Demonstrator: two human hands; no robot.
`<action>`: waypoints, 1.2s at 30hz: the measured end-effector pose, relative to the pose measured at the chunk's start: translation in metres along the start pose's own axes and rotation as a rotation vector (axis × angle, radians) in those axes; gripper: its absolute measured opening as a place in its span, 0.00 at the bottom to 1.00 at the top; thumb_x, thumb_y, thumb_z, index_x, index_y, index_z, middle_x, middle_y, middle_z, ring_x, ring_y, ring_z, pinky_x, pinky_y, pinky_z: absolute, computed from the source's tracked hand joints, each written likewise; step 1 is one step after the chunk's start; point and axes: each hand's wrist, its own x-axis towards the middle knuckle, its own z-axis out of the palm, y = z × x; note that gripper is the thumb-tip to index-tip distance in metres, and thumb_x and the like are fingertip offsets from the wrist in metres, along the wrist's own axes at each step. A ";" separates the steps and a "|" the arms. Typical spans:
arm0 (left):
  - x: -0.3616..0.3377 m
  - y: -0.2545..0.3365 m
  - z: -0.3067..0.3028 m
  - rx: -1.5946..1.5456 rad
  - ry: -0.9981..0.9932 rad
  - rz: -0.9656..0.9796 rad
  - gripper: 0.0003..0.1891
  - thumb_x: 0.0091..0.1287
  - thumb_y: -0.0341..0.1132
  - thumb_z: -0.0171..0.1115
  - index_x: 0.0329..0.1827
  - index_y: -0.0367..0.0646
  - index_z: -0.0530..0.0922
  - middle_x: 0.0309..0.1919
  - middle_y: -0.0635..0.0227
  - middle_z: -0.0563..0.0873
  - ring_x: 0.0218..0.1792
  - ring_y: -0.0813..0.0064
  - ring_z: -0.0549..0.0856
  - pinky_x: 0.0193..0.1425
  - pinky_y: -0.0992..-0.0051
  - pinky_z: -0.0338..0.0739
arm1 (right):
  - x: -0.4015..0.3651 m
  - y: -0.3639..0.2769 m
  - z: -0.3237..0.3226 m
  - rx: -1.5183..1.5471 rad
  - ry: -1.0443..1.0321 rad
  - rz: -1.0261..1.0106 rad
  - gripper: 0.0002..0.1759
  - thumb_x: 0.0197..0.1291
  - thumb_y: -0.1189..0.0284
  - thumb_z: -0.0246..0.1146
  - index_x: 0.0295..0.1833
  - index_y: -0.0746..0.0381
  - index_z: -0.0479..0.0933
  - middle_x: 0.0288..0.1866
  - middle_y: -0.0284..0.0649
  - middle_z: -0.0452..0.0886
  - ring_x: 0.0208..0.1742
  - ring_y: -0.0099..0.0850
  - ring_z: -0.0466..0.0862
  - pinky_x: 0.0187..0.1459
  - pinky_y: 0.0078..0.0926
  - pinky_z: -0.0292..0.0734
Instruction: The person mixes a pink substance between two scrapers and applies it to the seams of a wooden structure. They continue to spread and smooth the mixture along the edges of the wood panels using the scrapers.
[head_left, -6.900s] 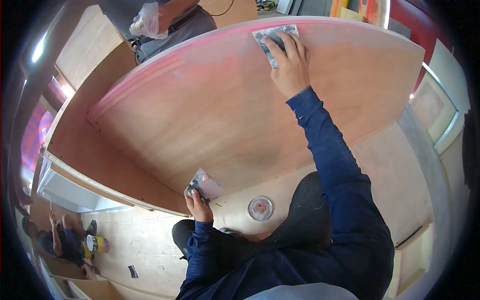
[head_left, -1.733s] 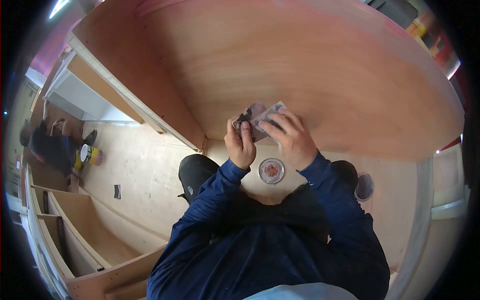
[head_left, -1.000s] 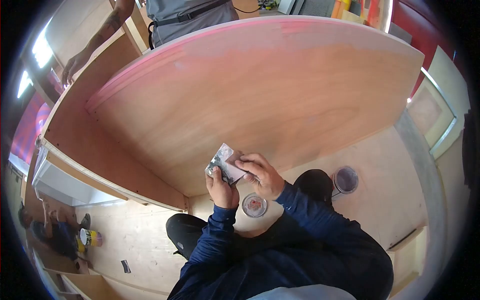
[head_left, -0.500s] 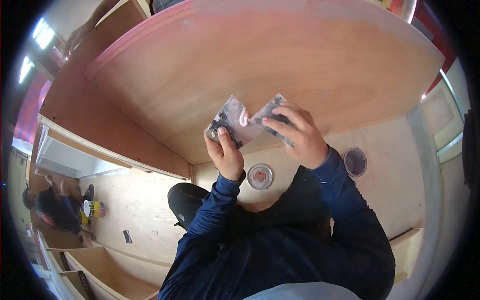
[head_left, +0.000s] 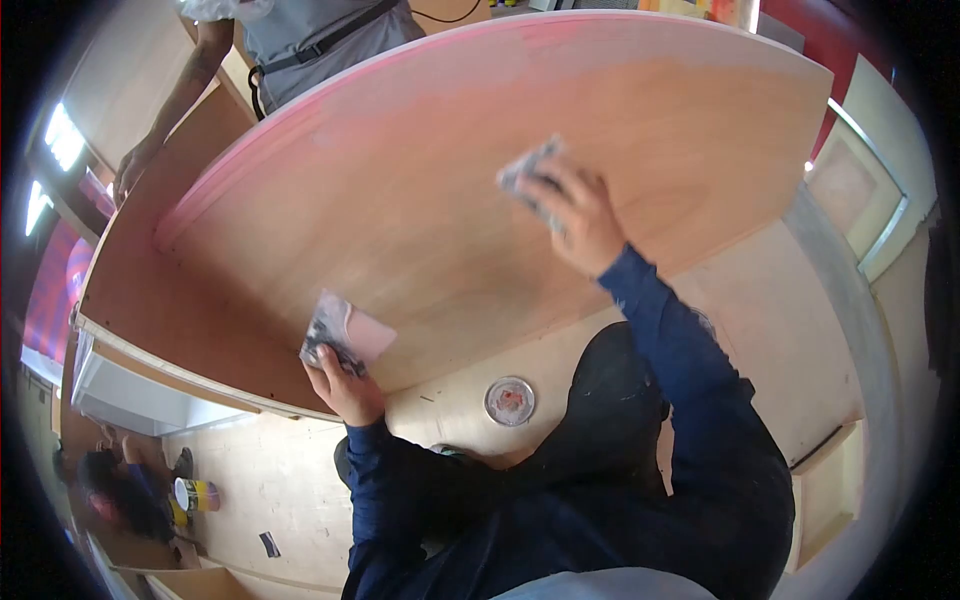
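Note:
My left hand (head_left: pixel 350 392) is closed on a flat square putty spreader (head_left: pixel 368 336), its face coated with pale pink putty and dark smears. It is held off to the left, low in front of the curved wooden panel (head_left: pixel 420 220). Up at the panel's middle, my right hand (head_left: pixel 583 222) grips a second putty spreader (head_left: pixel 533 168), blurred by motion, its edge close to the wood. A pink-tinted band runs along the panel's upper rim. Between my legs on the floor sits a round lid (head_left: pixel 510 401) with reddish putty on it.
Behind the panel stands a person in grey (head_left: pixel 325 50), one hand on its left end. Another person (head_left: pixel 125 490) crouches at lower left beside a white and yellow bucket (head_left: pixel 197 495). A dark scrap (head_left: pixel 269 544) lies on the floor.
My hands have moved apart: the left down and left with its spreader, the right up to the panel with the other. The person behind the panel has come further into view.

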 end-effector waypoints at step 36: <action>-0.061 -0.082 -0.050 0.065 0.036 -0.351 0.10 0.76 0.32 0.49 0.54 0.39 0.72 0.49 0.65 0.82 0.49 0.73 0.81 0.57 0.72 0.75 | 0.107 0.102 0.025 -0.248 0.351 0.112 0.35 0.42 0.83 0.66 0.59 0.46 0.78 0.61 0.36 0.71 0.66 0.42 0.68 0.64 0.46 0.62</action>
